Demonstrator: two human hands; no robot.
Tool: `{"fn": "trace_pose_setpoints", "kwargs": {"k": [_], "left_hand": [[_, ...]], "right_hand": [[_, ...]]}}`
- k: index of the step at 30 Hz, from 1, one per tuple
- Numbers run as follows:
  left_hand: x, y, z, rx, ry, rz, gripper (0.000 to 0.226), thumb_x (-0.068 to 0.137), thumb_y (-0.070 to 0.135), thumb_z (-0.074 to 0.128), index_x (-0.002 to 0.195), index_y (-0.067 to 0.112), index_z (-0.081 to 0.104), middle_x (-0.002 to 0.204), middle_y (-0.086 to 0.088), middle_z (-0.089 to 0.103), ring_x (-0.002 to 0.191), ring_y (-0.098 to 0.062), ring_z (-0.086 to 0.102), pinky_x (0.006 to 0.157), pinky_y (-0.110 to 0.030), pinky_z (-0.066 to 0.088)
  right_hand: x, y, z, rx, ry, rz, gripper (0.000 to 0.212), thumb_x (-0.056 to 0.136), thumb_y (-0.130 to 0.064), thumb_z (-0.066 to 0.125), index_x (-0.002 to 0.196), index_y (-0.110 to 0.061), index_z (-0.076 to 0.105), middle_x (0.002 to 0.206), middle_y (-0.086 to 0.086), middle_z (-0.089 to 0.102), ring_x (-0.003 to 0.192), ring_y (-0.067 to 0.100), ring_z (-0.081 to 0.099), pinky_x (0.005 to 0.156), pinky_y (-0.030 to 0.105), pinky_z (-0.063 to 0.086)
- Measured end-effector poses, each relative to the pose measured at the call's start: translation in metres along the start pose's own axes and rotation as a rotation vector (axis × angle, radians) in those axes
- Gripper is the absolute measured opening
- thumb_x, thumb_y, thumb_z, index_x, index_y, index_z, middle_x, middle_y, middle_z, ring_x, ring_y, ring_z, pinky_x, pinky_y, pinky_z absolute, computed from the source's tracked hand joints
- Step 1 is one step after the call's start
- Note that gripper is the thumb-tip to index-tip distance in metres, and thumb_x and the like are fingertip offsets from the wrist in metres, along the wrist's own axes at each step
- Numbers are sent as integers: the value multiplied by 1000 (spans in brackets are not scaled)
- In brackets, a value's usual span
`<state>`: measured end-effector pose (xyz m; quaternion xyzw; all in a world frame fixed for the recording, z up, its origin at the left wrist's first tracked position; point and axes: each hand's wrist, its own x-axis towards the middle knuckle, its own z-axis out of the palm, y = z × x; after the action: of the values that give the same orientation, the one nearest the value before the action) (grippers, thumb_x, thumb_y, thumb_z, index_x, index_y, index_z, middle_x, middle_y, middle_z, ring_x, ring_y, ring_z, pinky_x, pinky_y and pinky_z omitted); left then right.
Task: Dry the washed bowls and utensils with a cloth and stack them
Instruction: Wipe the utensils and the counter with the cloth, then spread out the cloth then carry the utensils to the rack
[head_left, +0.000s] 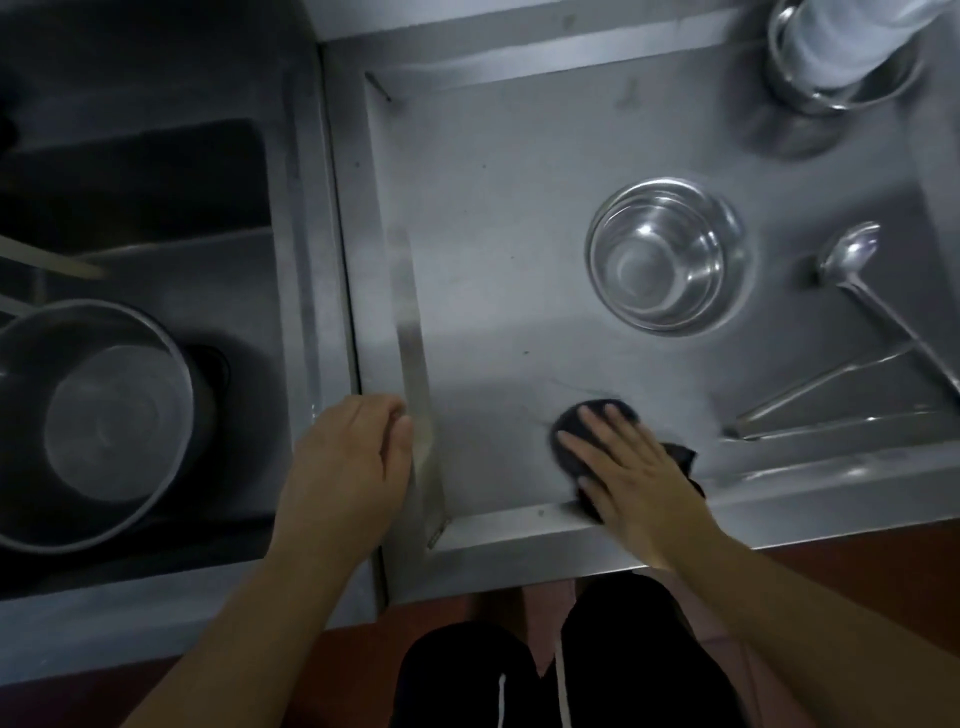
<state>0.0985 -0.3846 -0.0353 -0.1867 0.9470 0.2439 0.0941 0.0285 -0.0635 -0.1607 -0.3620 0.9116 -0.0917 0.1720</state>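
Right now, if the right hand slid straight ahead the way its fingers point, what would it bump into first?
The right hand lies flat on a dark cloth, fingers aimed up and to the left. That line crosses bare steel tray, passing left of the stacked bowls. It would probably meet only the tray's raised far-left edge.

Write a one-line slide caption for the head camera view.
Right hand presses a dark cloth on the steel tray near stacked bowls.

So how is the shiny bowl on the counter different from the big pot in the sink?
The bowl stands on the bright steel counter, while the pot sits down in the dark sink. The bowl looks smaller than the pot. The bowl gleams with sharp reflections, and the pot looks dull and shadowed. Both are round, made of metal, and stand open side up.
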Motion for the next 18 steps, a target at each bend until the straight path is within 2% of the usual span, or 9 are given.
{"fn": "trace_pose_setpoints", "kwargs": {"k": [2,4,6,8,10,12,14,16,18], "left_hand": [[-3,4,0,5,-23,24,20,108,30,50,113,20,66,100,6,63,91,-14,56,83,-33,47],[-8,11,2,7,-43,56,20,108,29,51,116,19,67,104,5,65,94,-14,57,84,-31,44],[-13,17,5,6,-69,96,21,107,29,52,117,19,68,105,5,67,95,-14,57,86,-31,46],[-17,22,9,6,-112,126,27,108,34,49,121,20,68,110,4,69,100,-15,60,90,-36,50],[-23,27,13,29,-164,139,39,107,43,40,129,22,65,117,5,68,107,-16,61,94,-37,51],[-29,34,15,67,-206,153,40,108,46,38,133,25,62,121,6,68,110,-16,61,94,-35,50],[-33,45,13,85,-222,173,37,109,43,41,135,26,61,124,6,67,112,-18,60,94,-34,48],[-35,57,8,89,-222,165,37,110,43,40,137,26,59,126,7,66,113,-17,59,95,-32,48],[-39,69,4,98,-199,153,37,110,43,39,138,27,58,125,9,66,112,-14,59,95,-30,48]], "right_hand": [[-18,-9,-2,33,2,217,57,106,-50,37,161,-36,37,173,-2,26,161,25,20,127,51,28],[-29,-24,-4,52,-48,278,64,100,-61,41,160,-38,40,173,-3,28,161,24,22,126,48,27],[-33,-30,-8,59,-140,206,71,93,-64,46,159,-38,40,171,-3,32,159,26,27,123,51,35],[-35,-29,-15,108,-250,124,70,92,-58,50,159,-39,39,172,-3,29,159,27,26,122,53,37],[-33,-26,-27,160,-379,84,67,99,-46,55,162,-38,35,175,-4,21,162,24,17,127,49,26],[-31,-27,-43,149,-482,80,64,104,-34,56,163,-36,33,175,-3,20,161,23,17,130,40,19],[-29,-34,-59,142,-509,87,59,103,-27,55,159,-34,41,169,0,33,154,26,32,125,41,29],[-26,-39,-75,109,-560,118,52,98,-20,58,149,-30,52,152,3,51,139,31,48,111,44,45],[-21,-41,-90,102,-646,163,43,94,-16,61,136,-24,58,135,9,60,125,35,57,100,44,52]]}}
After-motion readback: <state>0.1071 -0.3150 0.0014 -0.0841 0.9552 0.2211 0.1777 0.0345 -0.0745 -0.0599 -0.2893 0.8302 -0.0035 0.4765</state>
